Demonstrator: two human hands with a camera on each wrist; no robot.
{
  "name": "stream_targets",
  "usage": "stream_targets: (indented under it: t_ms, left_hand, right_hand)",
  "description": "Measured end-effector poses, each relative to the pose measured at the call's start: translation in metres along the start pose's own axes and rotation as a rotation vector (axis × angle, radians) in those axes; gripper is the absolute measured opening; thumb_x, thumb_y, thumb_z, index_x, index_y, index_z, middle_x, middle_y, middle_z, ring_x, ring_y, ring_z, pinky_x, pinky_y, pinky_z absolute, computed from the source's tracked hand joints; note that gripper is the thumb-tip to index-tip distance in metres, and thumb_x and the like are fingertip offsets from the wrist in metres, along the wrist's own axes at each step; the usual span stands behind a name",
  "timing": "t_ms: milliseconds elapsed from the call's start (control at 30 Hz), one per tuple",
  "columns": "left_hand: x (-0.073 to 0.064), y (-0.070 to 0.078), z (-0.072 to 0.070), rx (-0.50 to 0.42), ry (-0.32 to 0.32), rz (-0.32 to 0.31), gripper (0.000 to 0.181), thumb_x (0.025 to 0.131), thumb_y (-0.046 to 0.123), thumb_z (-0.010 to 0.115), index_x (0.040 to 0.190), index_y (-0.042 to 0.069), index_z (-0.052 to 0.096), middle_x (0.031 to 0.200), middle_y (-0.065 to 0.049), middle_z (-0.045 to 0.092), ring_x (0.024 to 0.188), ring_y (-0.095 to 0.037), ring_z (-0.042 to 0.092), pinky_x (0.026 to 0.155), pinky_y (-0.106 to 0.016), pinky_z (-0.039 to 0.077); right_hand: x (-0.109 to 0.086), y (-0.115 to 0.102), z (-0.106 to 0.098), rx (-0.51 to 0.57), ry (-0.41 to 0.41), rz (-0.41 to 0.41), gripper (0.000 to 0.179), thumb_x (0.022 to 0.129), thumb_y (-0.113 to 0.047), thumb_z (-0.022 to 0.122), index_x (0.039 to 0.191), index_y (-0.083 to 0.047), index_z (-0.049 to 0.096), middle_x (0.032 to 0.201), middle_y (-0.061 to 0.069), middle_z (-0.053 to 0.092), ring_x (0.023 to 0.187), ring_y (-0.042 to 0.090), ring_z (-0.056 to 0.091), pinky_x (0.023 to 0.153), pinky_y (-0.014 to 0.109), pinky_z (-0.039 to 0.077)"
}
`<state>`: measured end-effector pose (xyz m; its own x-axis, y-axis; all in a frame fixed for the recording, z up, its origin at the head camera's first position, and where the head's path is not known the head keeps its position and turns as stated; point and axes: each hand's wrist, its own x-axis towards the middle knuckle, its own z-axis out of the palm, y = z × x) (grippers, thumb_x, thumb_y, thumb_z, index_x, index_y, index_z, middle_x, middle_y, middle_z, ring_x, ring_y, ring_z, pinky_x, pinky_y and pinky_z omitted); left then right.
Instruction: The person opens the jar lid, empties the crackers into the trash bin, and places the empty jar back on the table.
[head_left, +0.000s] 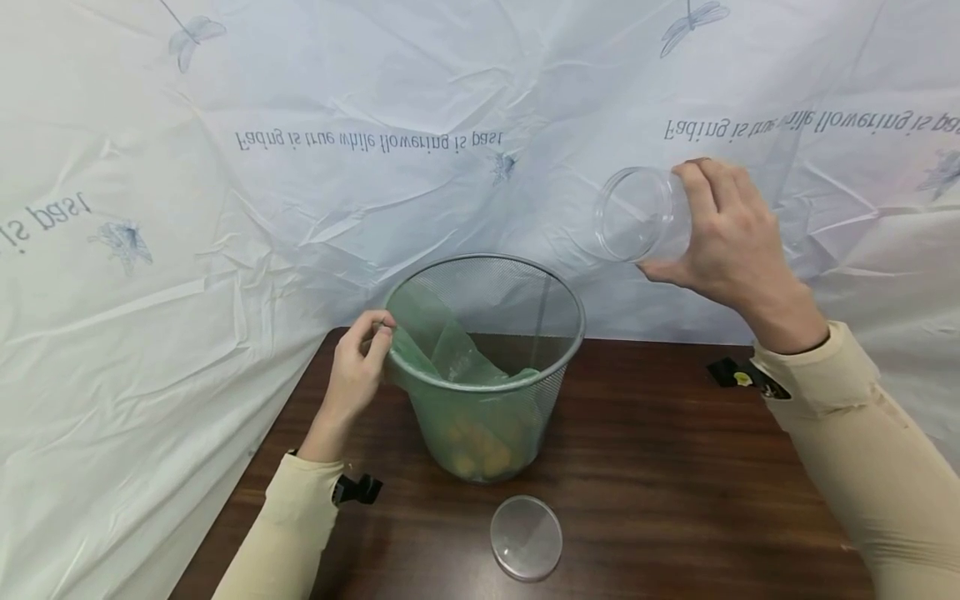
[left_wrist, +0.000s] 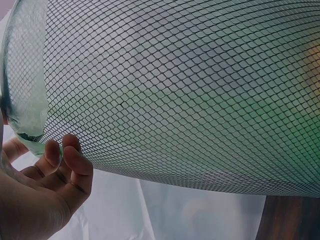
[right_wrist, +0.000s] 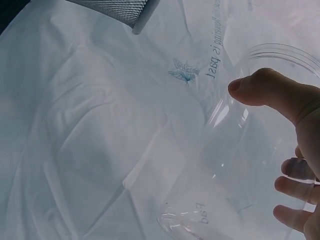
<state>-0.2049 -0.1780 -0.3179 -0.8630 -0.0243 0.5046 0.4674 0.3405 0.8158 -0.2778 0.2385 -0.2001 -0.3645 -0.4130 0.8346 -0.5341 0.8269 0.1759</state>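
A wire mesh waste bin [head_left: 557, 385] stands on the table, with a thin green plastic bag [head_left: 420, 333] partly lining it and folded over its left rim. At that rim my left hand [head_left: 358, 362] pinches the bag's edge between thumb and fingers; the left wrist view shows the fingers [left_wrist: 77, 167] curled beside the mesh. Yellow-orange lumps [head_left: 480, 450] show blurred through the bin's lower wall. My right hand [head_left: 731, 237] grips a clear plastic jar [head_left: 637, 217], raised to the right of the bin and tipped with its mouth toward the left. The jar looks empty.
A round clear lid [head_left: 527, 538] lies on the dark wooden table [head_left: 660, 467] in front of the bin. White printed sheeting [head_left: 360, 200] hangs behind and at the left, close to the table's edges.
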Motion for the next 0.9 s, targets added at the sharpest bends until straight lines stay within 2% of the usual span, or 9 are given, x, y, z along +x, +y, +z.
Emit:
stream_targets:
  t_ms: [233, 533, 733, 900]
  left_hand:
    - [0.000, -0.001, 0.001, 0.005, 0.006, 0.009, 0.019, 0.098, 0.005, 0.044, 0.106, -0.005, 0.058, 0.081, -0.003, 0.051, 0.056, -0.022, 0.050, 0.045, -0.029, 0.043]
    - [0.001, -0.001, 0.002, 0.002, 0.008, 0.000, 0.019, 0.097, 0.005, 0.044, 0.106, -0.005, 0.058, 0.081, -0.003, 0.051, 0.058, -0.023, 0.050, 0.048, -0.027, 0.041]
    - [0.001, -0.001, 0.002, 0.005, 0.012, 0.007, 0.018, 0.097, 0.004, 0.045, 0.105, -0.006, 0.058, 0.082, -0.002, 0.050, 0.061, -0.013, 0.050, 0.052, -0.026, 0.042]
    - [0.001, 0.000, 0.002, 0.000, 0.016, 0.009, 0.018, 0.097, 0.003, 0.045, 0.105, -0.006, 0.058, 0.082, -0.002, 0.051, 0.060, -0.014, 0.050, 0.051, -0.026, 0.041]
  right_hand:
    - [-0.009, 0.006, -0.003, -0.013, -0.009, 0.043, 0.107, 0.037, -0.033, 0.090, 0.130, 0.002, 0.049, 0.126, 0.026, 0.053, 0.115, 0.045, 0.048, 0.082, 0.066, 0.045]
    - [-0.015, 0.012, -0.009, -0.024, -0.071, 0.126, 0.110, 0.039, -0.035, 0.091, 0.133, 0.000, 0.045, 0.130, 0.026, 0.049, 0.121, 0.044, 0.045, 0.079, 0.070, 0.044]
    - [-0.020, 0.016, -0.009, -0.011, -0.050, 0.149, 0.104, 0.043, -0.039, 0.087, 0.131, 0.000, 0.047, 0.129, 0.026, 0.049, 0.119, 0.043, 0.046, 0.077, 0.070, 0.043]
    - [-0.024, 0.019, -0.009, 0.003, -0.036, 0.141, 0.102, 0.044, -0.041, 0.083, 0.131, 0.000, 0.048, 0.128, 0.027, 0.050, 0.117, 0.045, 0.047, 0.079, 0.070, 0.043]
